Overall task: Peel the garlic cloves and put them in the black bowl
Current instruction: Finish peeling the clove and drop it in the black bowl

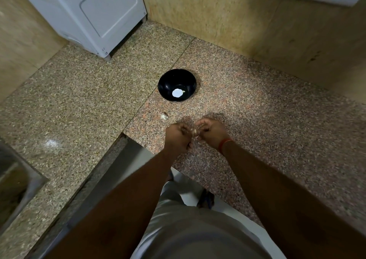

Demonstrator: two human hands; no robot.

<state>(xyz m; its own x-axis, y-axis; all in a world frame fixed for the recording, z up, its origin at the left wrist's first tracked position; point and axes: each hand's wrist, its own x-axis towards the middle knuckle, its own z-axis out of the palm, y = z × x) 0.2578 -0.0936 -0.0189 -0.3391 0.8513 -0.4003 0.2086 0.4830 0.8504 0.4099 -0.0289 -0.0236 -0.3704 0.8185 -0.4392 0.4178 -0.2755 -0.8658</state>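
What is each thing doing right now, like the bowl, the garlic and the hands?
Bowl: upright on the counter, with something small and pale lying in its bottom.
Held clove: pinched between both hands, being peeled.
Loose garlic piece: lying on the counter between the bowl and the hands, untouched.
Left hand: fingers curled on the held clove.
Right hand: fingers curled on the held clove.

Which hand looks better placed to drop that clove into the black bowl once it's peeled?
Probably the right hand: it sits slightly nearer the black bowl. Both hands pinch the garlic clove, left hand included, so the margin is small.
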